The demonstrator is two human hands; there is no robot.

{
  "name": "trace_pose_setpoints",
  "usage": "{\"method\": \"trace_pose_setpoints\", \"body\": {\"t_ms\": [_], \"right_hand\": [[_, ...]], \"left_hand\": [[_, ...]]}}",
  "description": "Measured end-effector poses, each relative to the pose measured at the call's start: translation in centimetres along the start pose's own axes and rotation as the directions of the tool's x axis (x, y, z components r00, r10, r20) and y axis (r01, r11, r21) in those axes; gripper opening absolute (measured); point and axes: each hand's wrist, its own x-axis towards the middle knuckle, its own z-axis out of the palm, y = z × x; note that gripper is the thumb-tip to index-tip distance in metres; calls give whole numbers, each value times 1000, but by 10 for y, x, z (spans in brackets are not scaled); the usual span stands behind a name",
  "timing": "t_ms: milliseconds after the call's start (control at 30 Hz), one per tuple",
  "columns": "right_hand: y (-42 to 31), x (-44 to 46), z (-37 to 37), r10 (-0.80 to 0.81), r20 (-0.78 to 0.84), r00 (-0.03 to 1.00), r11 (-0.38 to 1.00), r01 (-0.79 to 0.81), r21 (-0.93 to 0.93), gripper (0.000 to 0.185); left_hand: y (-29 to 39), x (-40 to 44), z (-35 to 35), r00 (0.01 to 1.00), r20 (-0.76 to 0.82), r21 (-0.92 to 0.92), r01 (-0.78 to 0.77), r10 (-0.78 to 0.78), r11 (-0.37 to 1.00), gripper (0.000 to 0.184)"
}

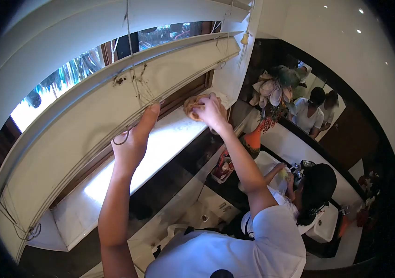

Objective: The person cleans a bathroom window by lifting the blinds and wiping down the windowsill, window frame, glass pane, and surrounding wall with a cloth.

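My left hand (137, 139) is raised at the lower edge of the white blind (90, 99), with its fingers behind the slat and the thumb on the front, so it grips the slat beside the thin cords. My right hand (209, 111) is closed on a brown cloth (192, 107), which rests on the far right end of the white window sill (155, 139). Dark smudges mark the blind above my left hand.
A flower arrangement in an orange vase (253, 138) stands right of the sill. Below it is a small basket (223, 167). A co-worker (318, 185) bends at a sink, near another basin (323, 224). A mirror (306, 120) hangs behind. Cords dangle at lower left.
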Motion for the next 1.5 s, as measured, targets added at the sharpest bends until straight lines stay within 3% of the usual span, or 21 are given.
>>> {"method": "trace_pose_setpoints", "body": {"t_ms": [133,267,367,400,467,533,600,667,800,867,900,933,1000,1067,1100,1133,1233,1333,1400,1433,1500], "right_hand": [[47,28,17,168,-207,964,971,-198,-134,24],[39,41,-10,237,-26,971,969,-239,-68,23],[29,34,-3,137,-216,967,986,-153,-60,29],[22,30,4,172,28,985,981,-169,-99,28],[0,3,19,-113,-146,983,949,64,-309,25],[-20,-11,16,-104,78,992,974,117,-195,24],[-51,-38,-1,-205,200,958,976,186,111,20],[-65,-61,-1,-398,-1,917,883,384,270,15],[-33,-27,1,-242,-22,970,720,195,666,18],[-14,11,-19,-36,-41,998,882,51,469,25],[11,32,-2,-38,-220,975,930,115,348,31],[18,45,4,120,-122,985,969,-89,230,33],[13,41,21,114,-187,976,949,-163,-271,32],[-3,42,34,181,135,974,882,-100,-460,35],[-12,29,43,41,-49,998,891,-59,-451,34],[-15,22,46,40,-46,998,890,-56,-452,34],[-52,-9,32,-118,82,990,943,138,-303,29],[-84,-58,18,-479,-13,878,870,477,129,17],[-93,-81,-2,-591,-116,798,737,593,325,13],[-90,-88,-6,-553,-137,822,723,555,412,8],[-72,-88,-25,-575,-29,818,713,518,472,10]], "left_hand": [[-5,-2,-1,998,16,-91,58,-57,994,17],[0,-2,-3,993,53,-100,111,-106,989,22],[3,0,-3,992,68,-36,106,-104,994,27],[2,-1,-2,994,61,-11,90,-89,996,27],[-2,-2,-1,997,64,-6,41,-40,999,22],[-4,-2,2,998,60,-4,-18,18,1000,17],[-1,-4,4,999,10,-17,-31,31,999,18],[-14,-6,3,991,16,63,-130,129,989,17],[-22,-8,-3,967,82,306,-256,242,917,14],[-44,-9,-11,824,197,556,-540,531,632,17],[-26,-10,-4,969,51,353,-245,243,903,20],[-9,-10,0,993,4,99,114,-115,988,22],[-11,-8,3,996,-20,0,82,-82,997,27],[-4,-11,9,987,-95,-110,122,-133,986,23],[-6,-11,6,989,-52,-114,133,-140,984,23],[-8,-11,3,989,-13,-118,147,-150,982,24],[-18,-12,-3,998,48,132,-38,31,991,21],[-10,-11,-3,995,55,31,84,-86,996,18],[-25,-6,-6,908,172,433,-419,383,798,16],[-17,-6,-3,988,64,120,-148,141,982,15],[-6,-4,-5,996,44,33,-83,81,996,16]]}}
